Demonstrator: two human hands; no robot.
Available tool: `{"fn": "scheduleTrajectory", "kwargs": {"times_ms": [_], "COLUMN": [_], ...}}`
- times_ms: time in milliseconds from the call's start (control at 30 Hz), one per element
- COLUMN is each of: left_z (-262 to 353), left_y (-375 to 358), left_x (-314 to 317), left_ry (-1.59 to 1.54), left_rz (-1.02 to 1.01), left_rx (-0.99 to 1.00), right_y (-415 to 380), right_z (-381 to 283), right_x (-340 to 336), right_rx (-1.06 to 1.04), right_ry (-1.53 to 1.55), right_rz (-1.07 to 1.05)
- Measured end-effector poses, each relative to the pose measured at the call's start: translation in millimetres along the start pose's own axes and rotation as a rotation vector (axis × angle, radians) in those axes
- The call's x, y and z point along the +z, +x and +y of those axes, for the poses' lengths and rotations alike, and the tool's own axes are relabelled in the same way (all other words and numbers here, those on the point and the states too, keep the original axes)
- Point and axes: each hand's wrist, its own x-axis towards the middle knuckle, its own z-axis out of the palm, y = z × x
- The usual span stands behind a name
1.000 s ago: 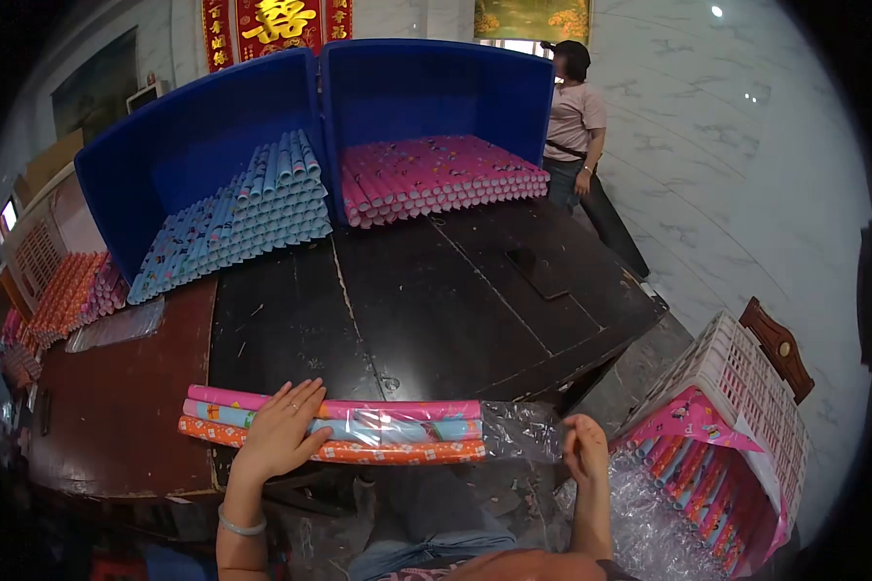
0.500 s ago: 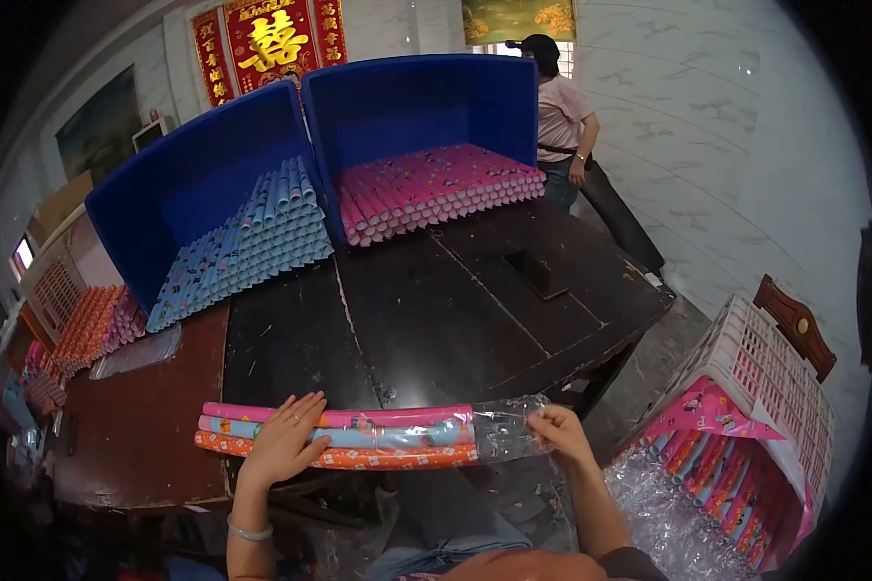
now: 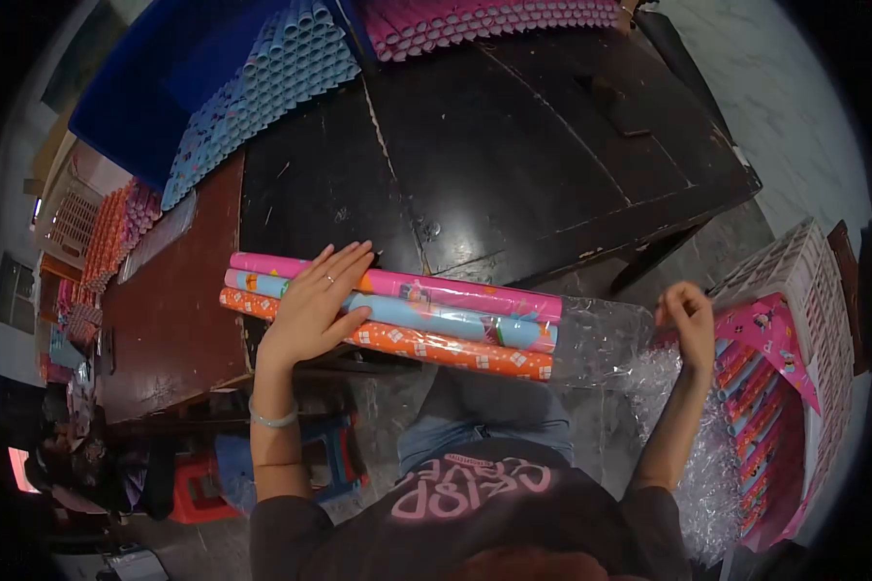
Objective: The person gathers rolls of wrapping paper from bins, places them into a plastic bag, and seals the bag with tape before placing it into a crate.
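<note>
Three rolls of wrapping paper, a pink roll [image 3: 494,294], a light blue roll [image 3: 436,318] and an orange roll [image 3: 455,351], lie side by side in a clear plastic sleeve [image 3: 601,339]. Their left part rests at the near edge of the black table [image 3: 494,145]. My left hand [image 3: 315,305] lies flat across the rolls, fingers stretched out. Beyond the right ends of the rolls the sleeve runs on, slack and see-through. Just past its end is my right hand [image 3: 686,315], fingers curled and thumb bent in; whatever they pinch is too small to make out.
Blue bins at the back hold stacked light blue rolls [image 3: 291,68] and pink rolls [image 3: 494,21]. At right, a white plastic crate [image 3: 794,276] holds packed rolls, beside a heap of clear plastic [image 3: 693,465]. A red stool [image 3: 199,489] stands below left.
My view has tipped downward. My right hand has moved right, from gripping the sleeve's end to a spot beyond it. My left hand stays flat on the rolls.
</note>
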Motion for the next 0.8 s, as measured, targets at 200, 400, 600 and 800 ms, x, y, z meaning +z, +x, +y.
{"fn": "scheduleTrajectory", "kwargs": {"times_ms": [200,400,600,800], "left_z": [-1.0,-2.7,4.7,54.3], "left_y": [0.6,-1.5,-19.4,-98.7], "left_x": [-1.4,-1.1,-2.6,65.8], "left_ry": [0.012,0.012,0.159,-1.392], "left_rz": [0.004,0.011,0.264,0.307], "left_rx": [0.017,0.029,0.149,-0.106], "right_y": [59.3,87.9,64.9,41.3], "right_z": [-89.6,-43.9,-18.5,-24.6], "right_x": [56.3,94.4,96.9,85.5], "right_rx": [-0.015,0.711,0.775,0.719], "right_ry": [-0.491,-0.310,-0.126,-0.180], "right_rz": [-0.728,-1.343,-1.151,-1.100]}}
